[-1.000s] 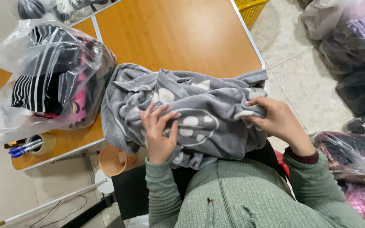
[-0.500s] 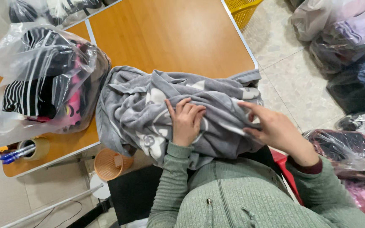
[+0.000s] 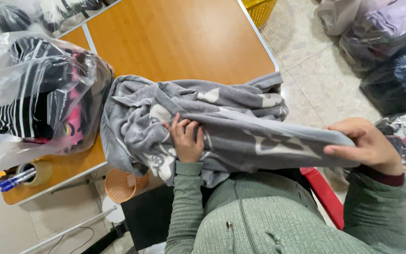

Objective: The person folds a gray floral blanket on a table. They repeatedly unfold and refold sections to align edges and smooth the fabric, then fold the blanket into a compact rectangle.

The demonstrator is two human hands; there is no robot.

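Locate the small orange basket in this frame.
In the head view, the small orange basket sits lower left, below the wooden table's edge, under the grey blanket.

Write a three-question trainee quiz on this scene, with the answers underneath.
1. True or false: the right hand pinches an end of the grey fleece garment with white shapes.
2. What does the left hand rest on? A) the garment B) the small orange basket C) the wooden table
3. What lies at the table's left end?

Key: 1 true. 2 A. 3 A clear plastic bag of striped and pink clothes.
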